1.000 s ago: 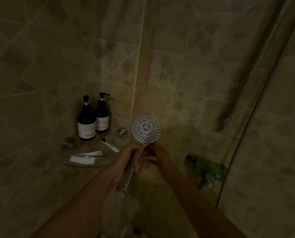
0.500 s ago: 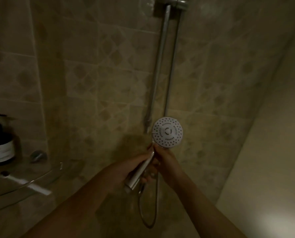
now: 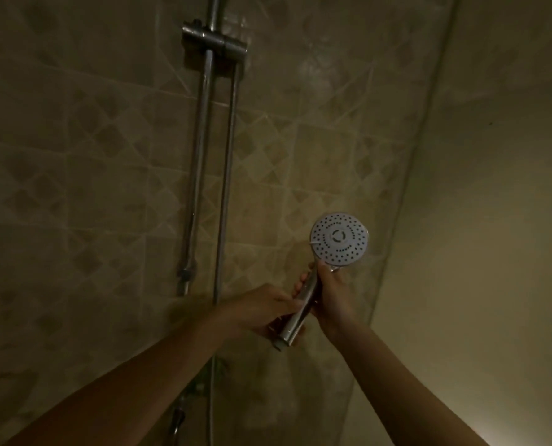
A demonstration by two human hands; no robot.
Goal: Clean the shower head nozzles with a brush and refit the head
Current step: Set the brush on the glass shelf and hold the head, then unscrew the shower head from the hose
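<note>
Dim shower stall, tan patterned tile wall [image 3: 75, 188] ahead, plain wall w/ lighter patch to R of both hands.

Shower head [image 3: 339, 241]: round white face, nozzle dots in rings, face turned toward camera. Sits just above R hand, chrome handle [image 3: 300, 307] running down-left from it at a tilt. Handle's lower end pokes out below L hand; no hose seen on that end.

R hand [image 3: 331, 294]: wrapped round upper handle just under the head, fingers closed on it, thumb tip up near the neck. Fingertips show on the far side of the handle.

L hand [image 3: 268, 312]: closed on lower handle, comes in from left, touching R hand's fingers at the handle. Both forearms bare, reaching up from bottom of frame.

Riser rail [image 3: 204, 156]: chrome vertical pipe, up and left of L hand, well apart from the head. Thinner 2nd pipe [image 3: 228, 175] just R of it, parallel. Bracket [image 3: 215, 41] joins both near the top, high above both hands; looks like a holder but too dark to tell its shape. Small fitting [image 3: 184, 275] on rail, left of L hand.

Fittings below L forearm: too dark to make out.
</note>
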